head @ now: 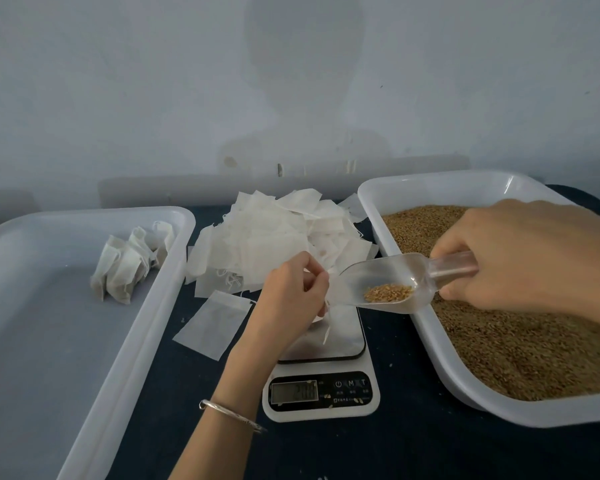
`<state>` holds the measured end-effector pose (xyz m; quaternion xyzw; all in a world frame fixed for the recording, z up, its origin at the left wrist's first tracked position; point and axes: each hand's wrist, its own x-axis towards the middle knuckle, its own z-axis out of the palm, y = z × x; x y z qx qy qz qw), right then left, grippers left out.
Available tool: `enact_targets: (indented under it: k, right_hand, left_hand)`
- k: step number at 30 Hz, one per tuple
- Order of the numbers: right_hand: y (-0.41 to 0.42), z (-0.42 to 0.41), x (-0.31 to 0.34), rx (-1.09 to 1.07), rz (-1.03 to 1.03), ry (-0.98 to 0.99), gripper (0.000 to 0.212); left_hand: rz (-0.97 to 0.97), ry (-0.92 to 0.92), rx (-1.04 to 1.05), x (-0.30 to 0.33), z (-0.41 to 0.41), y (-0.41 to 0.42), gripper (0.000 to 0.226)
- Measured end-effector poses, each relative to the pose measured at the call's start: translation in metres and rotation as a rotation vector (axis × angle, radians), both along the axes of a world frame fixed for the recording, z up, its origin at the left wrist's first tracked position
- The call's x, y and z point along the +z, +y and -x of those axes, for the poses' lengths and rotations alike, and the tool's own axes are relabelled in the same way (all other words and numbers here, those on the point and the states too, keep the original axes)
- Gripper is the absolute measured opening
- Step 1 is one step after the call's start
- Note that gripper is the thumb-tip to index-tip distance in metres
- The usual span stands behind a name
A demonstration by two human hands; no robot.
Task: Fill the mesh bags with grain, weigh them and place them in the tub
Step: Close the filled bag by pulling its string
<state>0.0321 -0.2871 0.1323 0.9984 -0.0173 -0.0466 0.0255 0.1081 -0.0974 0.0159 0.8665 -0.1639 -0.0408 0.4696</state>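
Note:
My right hand [530,254] grips the handle of a clear plastic scoop [395,282] that carries a little brown grain. The scoop's tip points into a white mesh bag [336,299], which my left hand [291,296] pinches open over the steel platform of a small white kitchen scale [326,344]. The scale's display [294,391] is lit; its digits are blurred. On the right, a white tub [465,386] holds a deep layer of grain [520,344]. On the left, a second white tub [84,341] contains several filled bags [129,268].
A heap of empty mesh bags [284,244] lies behind the scale. One flat empty bag [212,325] sits on the dark tablecloth [413,438] beside the scale. A pale wall stands close behind the table. My left wrist wears a metal bangle [229,414].

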Motion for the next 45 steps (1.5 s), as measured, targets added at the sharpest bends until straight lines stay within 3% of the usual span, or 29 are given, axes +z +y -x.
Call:
enact_targets:
  k: [25,32,37,42,45]
  right_hand:
    - [0.004,-0.001,0.004,0.001,0.053,-0.019,0.004]
    - [-0.032,0.021,-0.021,-0.053,-0.349,0.080,0.012]
    - [-0.056,0.055,-0.048,-0.253,-0.697,-0.060,0.032]
    - [-0.097,0.067,-0.090,-0.387,-0.648,-0.228,0.061]
    - [-0.100,0.062,-0.103,-0.457,-0.652,-0.333,0.043]
  left_hand:
    - [0.030,0.015,0.015,-0.005,-0.003,0.002,0.012]
    - [0.105,0.074,0.002,-0.010,-0.001,0.003,0.012]
    - [0.263,0.082,0.091,-0.011,0.002,0.020,0.011]
    - [0.388,0.059,0.228,-0.017,0.008,0.048,0.010]
    - [0.460,0.040,0.301,-0.021,0.015,0.063,0.011]
